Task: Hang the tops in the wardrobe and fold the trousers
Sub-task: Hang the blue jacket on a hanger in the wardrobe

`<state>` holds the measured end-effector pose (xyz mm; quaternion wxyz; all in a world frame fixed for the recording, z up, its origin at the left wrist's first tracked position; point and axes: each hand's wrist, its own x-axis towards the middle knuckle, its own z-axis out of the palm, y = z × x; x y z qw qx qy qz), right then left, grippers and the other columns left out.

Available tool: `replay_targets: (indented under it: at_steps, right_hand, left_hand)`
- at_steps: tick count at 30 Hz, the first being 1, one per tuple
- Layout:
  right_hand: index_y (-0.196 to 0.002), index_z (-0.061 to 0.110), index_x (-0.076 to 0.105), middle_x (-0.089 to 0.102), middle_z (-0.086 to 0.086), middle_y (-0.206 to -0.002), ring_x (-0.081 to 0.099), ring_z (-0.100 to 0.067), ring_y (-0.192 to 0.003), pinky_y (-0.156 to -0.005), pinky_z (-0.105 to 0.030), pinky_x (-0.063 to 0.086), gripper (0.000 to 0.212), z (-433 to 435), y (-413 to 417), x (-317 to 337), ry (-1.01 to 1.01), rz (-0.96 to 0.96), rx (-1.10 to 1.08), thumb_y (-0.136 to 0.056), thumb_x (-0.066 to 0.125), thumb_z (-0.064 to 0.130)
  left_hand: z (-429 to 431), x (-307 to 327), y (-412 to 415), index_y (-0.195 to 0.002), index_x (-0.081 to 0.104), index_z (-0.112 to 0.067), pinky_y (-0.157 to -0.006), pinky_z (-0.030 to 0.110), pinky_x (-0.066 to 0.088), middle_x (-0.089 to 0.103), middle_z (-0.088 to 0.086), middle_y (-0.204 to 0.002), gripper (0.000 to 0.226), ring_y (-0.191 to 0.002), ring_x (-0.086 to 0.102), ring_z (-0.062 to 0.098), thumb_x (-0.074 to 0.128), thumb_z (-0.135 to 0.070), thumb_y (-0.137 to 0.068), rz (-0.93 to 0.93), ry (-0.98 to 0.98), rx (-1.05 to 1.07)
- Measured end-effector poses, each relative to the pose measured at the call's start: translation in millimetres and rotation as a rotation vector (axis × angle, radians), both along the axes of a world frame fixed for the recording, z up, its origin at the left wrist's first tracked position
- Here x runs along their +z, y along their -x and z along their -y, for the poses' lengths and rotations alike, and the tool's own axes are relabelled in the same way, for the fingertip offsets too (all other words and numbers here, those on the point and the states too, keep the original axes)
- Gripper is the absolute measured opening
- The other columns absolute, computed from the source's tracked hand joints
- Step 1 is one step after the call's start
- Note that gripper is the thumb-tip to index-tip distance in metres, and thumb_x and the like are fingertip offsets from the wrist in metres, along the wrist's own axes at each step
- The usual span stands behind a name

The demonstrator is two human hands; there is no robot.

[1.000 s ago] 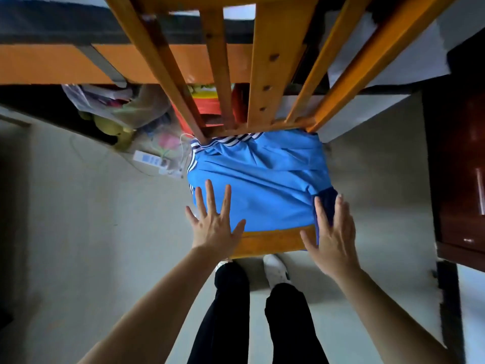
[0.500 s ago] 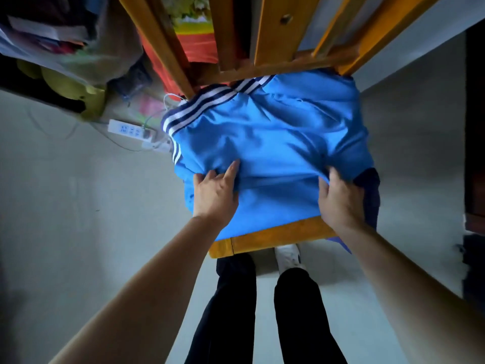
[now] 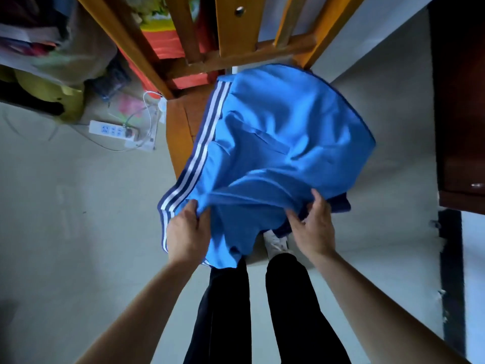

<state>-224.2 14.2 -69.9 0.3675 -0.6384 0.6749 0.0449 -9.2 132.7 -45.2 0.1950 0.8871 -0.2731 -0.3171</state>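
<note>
Folded blue trousers (image 3: 275,143) with white and navy side stripes are lifted off the wooden chair seat (image 3: 183,127), their far part still over it. My left hand (image 3: 187,232) grips the near left edge by the stripes. My right hand (image 3: 313,227) grips the near right edge, where a darker navy layer shows underneath. The fabric sags between both hands over my legs.
The chair's backrest slats (image 3: 231,27) rise at the top. A white power strip (image 3: 112,130) with cables lies on the floor left of the chair, beside bags and clutter (image 3: 52,61). A dark brown cabinet (image 3: 459,101) stands at the right.
Both hands went from lying flat on the trousers to gripping the near edge, then lifted and pulled the bundle toward me and rightward, baring the left of the seat.
</note>
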Motion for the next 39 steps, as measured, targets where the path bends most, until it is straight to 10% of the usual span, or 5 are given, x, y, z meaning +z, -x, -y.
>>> replay_targets:
  at_steps: [9, 14, 21, 33, 39]
  right_hand:
    - [-0.156, 0.027, -0.007, -0.002, -0.014, -0.163, 0.016, -0.039, -0.145, -0.107, -0.057, 0.038, 0.13, 51, 13, -9, -0.006, -0.434, 0.188, -0.067, 0.085, 0.051]
    - [-0.148, 0.011, 0.025, 0.039, -0.019, -0.142, 0.049, -0.043, -0.124, -0.094, -0.046, 0.046, 0.071, 70, 37, -19, -0.238, -0.5, 0.046, -0.095, 0.06, 0.044]
    - [-0.121, 0.002, 0.051, 0.058, -0.025, -0.128, 0.057, -0.041, -0.116, -0.085, -0.039, 0.043, 0.031, 73, 50, -5, -0.211, -0.421, 0.056, -0.1, 0.041, 0.022]
    - [-0.075, -0.003, 0.054, 0.061, -0.02, -0.068, 0.067, -0.034, -0.069, -0.078, -0.051, 0.058, 0.025, 180, -60, 110, -0.617, 1.746, -1.028, -0.088, 0.038, 0.011]
    - [-0.136, 0.025, 0.047, 0.055, 0.0, -0.138, 0.054, -0.017, -0.123, -0.105, -0.031, 0.042, 0.04, 176, -89, 63, -0.247, 0.617, -0.238, -0.098, 0.045, 0.013]
  left_hand:
    - [115, 21, -76, -0.106, 0.057, -0.006, -0.08, 0.048, 0.042, 0.063, 0.023, -0.107, 0.031, -0.101, 0.056, 0.042, 0.05, -0.032, -0.091, 0.278, 0.131, 0.14]
    - [113, 21, -75, -0.125, 0.049, -0.009, -0.095, 0.048, 0.039, 0.045, 0.019, -0.131, 0.049, -0.118, 0.045, 0.038, 0.055, -0.014, -0.076, 0.527, 0.031, 0.108]
    - [40, -24, 35, -0.122, 0.059, -0.024, -0.087, 0.042, 0.046, 0.052, 0.007, -0.128, 0.046, -0.119, 0.049, 0.032, 0.062, -0.053, -0.086, 0.065, -0.201, -0.632]
    - [24, -54, 35, -0.115, 0.06, -0.018, -0.074, 0.045, 0.052, 0.054, 0.013, -0.121, 0.033, -0.111, 0.053, 0.037, 0.063, -0.013, -0.082, 0.216, -0.238, -0.746]
    - [10, -39, -48, -0.103, 0.059, -0.006, -0.077, 0.048, 0.05, 0.065, 0.028, -0.099, 0.022, -0.092, 0.063, 0.047, 0.056, -0.008, -0.081, 0.15, -0.237, 0.125]
